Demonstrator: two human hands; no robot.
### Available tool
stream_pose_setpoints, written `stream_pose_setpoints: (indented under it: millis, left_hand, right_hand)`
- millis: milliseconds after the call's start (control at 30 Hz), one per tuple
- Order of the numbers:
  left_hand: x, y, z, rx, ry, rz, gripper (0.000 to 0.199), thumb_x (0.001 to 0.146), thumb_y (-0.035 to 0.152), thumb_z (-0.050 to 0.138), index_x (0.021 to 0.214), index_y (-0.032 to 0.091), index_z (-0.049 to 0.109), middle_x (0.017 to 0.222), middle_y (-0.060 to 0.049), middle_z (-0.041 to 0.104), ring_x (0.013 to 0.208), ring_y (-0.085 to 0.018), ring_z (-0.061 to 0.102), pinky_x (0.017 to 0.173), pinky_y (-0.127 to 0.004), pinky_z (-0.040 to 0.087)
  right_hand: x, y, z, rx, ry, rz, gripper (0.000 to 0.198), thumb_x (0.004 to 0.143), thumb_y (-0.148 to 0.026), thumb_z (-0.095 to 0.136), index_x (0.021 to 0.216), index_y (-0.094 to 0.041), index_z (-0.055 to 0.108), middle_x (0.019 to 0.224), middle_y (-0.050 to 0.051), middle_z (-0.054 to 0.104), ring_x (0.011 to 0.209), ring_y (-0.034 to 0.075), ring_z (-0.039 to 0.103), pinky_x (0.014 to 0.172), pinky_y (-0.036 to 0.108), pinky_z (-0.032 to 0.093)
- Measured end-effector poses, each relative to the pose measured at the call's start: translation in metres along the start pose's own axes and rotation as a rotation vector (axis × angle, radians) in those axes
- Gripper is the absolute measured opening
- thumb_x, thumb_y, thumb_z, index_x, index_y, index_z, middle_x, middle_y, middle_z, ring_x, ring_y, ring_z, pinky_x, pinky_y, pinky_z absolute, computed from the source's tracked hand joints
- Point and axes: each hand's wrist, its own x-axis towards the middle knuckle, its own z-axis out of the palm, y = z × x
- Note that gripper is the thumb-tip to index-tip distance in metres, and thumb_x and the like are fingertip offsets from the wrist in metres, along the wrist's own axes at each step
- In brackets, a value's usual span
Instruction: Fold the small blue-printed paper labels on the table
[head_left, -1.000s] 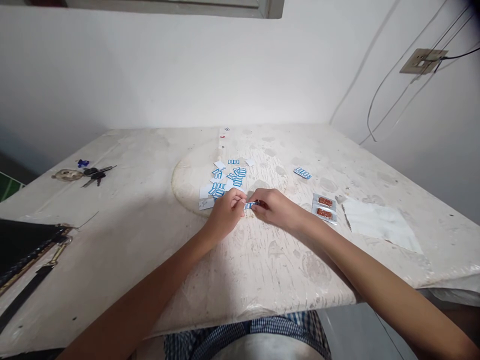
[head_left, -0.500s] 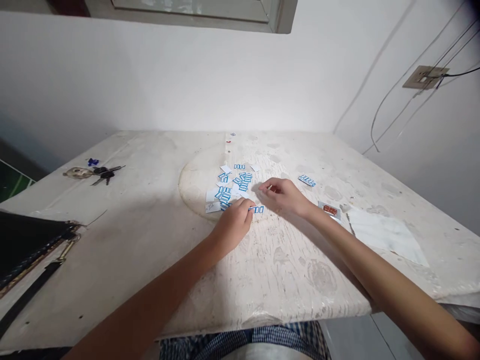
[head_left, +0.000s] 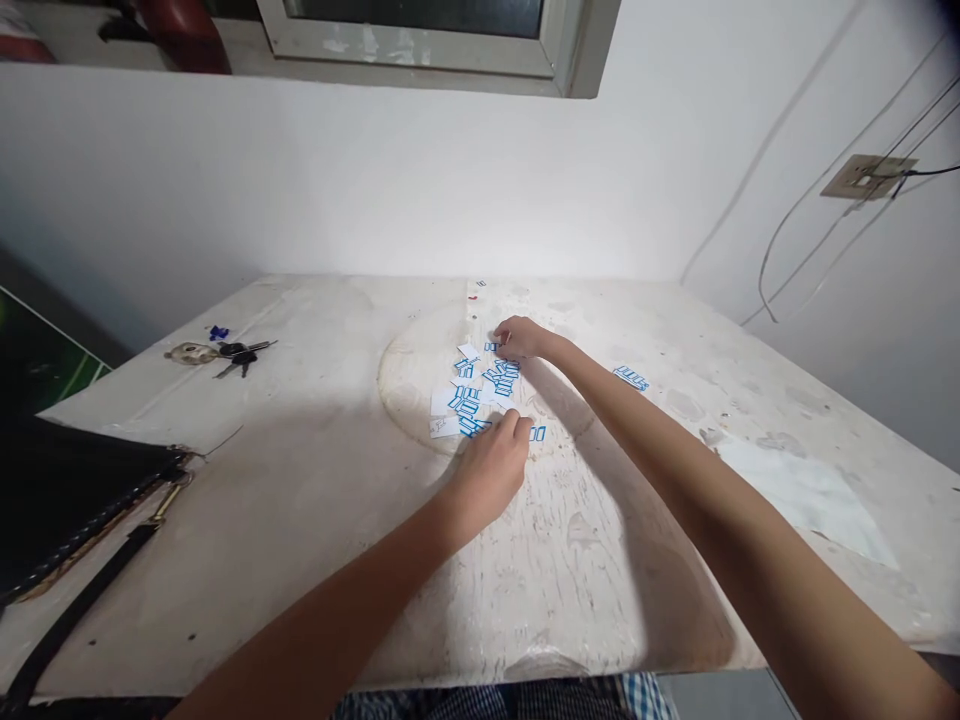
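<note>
Small white paper cards with blue rectangle outlines lie in a loose, overlapping pile (head_left: 466,398) on the table; a few show plain white faces. My left hand (head_left: 491,470) rests at the pile's near edge, fingers bent and closed at a card (head_left: 538,434) that shows past the fingertips. Beyond the pile, my right hand (head_left: 520,338) has its fingers bent down and closed on the far card (head_left: 491,347), partly covering it. A separate little stack of blue-outlined cards (head_left: 630,377) lies right of my right forearm.
Keys (head_left: 238,357) and a small blue object (head_left: 218,332) lie at the left. A black bag (head_left: 75,510) with a strap is at the left edge. A white sheet (head_left: 806,495) lies at the right. Cables hang from the wall socket (head_left: 868,177).
My right hand has moved forward and left, from beside the pile to its far card. My left hand keeps its place by the near card. The view has tilted up slightly.
</note>
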Motion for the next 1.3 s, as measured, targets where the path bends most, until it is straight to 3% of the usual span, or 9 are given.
stream_pose_setpoints:
  millis: [167,300,433,533,667,867,1067,1167,1300]
  left_hand:
    - [-0.002,0.000,-0.001,-0.007,-0.002,-0.001,0.037,0.079,0.001,0.031,0.110,0.016,0.043,0.099,-0.007,0.050,0.078,-0.017,0.053,0.063,-0.028,0.043]
    - [-0.001,-0.002,-0.001,-0.074,0.012,0.005,0.033,0.083,0.006,0.031,0.111,0.017,0.043,0.100,-0.007,0.050,0.080,-0.017,0.054,0.066,-0.028,0.044]
    - [0.000,-0.006,0.002,-0.208,0.065,0.004,0.026,0.086,0.014,0.031,0.107,0.018,0.046,0.102,-0.006,0.051,0.090,-0.018,0.054,0.076,-0.030,0.045]
    - [0.002,-0.006,0.004,-0.280,0.085,-0.002,0.025,0.086,0.017,0.034,0.107,0.018,0.047,0.103,-0.006,0.052,0.095,-0.018,0.053,0.081,-0.031,0.044]
    - [0.003,-0.006,0.004,-0.317,0.093,-0.019,0.024,0.085,0.019,0.037,0.106,0.018,0.049,0.101,-0.006,0.053,0.092,-0.019,0.054,0.078,-0.032,0.045]
    - [0.002,-0.006,0.004,-0.309,0.086,-0.010,0.023,0.082,0.025,0.045,0.103,0.018,0.048,0.097,-0.005,0.052,0.086,-0.019,0.054,0.071,-0.031,0.045]
    - [0.002,-0.004,0.002,-0.244,0.086,0.021,0.022,0.089,0.019,0.027,0.096,0.016,0.048,0.090,-0.005,0.051,0.083,-0.017,0.052,0.071,-0.030,0.043]
    - [0.002,-0.004,0.002,-0.206,0.073,0.035,0.021,0.089,0.016,0.026,0.097,0.017,0.046,0.091,-0.005,0.050,0.084,-0.016,0.051,0.071,-0.029,0.042]
    - [0.001,-0.003,0.003,-0.136,0.070,0.036,0.019,0.089,0.017,0.027,0.093,0.017,0.046,0.092,-0.006,0.049,0.084,-0.017,0.050,0.069,-0.029,0.042]
  right_hand:
    - [-0.001,-0.004,0.001,0.079,-0.041,0.066,0.025,0.060,-0.013,0.063,0.084,-0.009,0.068,0.065,0.006,0.065,0.058,0.017,0.057,0.054,0.024,0.043]
    - [-0.025,-0.006,-0.007,0.185,0.034,0.015,0.013,0.069,-0.014,0.056,0.075,-0.009,0.067,0.062,0.005,0.062,0.061,0.014,0.057,0.059,0.023,0.044]
    - [-0.086,-0.006,-0.024,0.341,0.056,-0.085,0.016,0.076,-0.019,0.052,0.085,-0.012,0.063,0.067,0.002,0.061,0.059,0.009,0.056,0.059,0.021,0.045]
    - [-0.143,-0.005,-0.035,0.636,0.018,-0.190,0.013,0.071,-0.024,0.059,0.077,-0.013,0.060,0.059,0.000,0.058,0.056,0.011,0.054,0.056,0.023,0.044]
    - [-0.187,-0.002,-0.029,0.591,-0.128,-0.156,0.009,0.072,-0.025,0.056,0.072,-0.016,0.060,0.060,0.000,0.058,0.056,0.011,0.053,0.053,0.024,0.041]
    - [-0.180,-0.005,-0.002,0.372,-0.056,-0.164,0.007,0.071,-0.018,0.052,0.067,-0.018,0.057,0.060,-0.001,0.054,0.055,0.010,0.046,0.052,0.022,0.035]
    - [-0.182,-0.011,0.004,0.167,0.075,-0.174,0.012,0.070,-0.018,0.051,0.081,-0.021,0.056,0.065,-0.003,0.050,0.055,0.010,0.041,0.052,0.023,0.030]
    - [-0.183,-0.009,0.006,0.171,0.122,-0.139,0.023,0.071,-0.019,0.051,0.093,-0.022,0.051,0.072,-0.002,0.052,0.057,0.010,0.043,0.053,0.023,0.030]
    - [-0.179,-0.004,0.015,0.303,0.021,-0.106,0.007,0.073,-0.024,0.052,0.078,-0.019,0.053,0.065,-0.002,0.052,0.055,0.010,0.044,0.052,0.023,0.033]
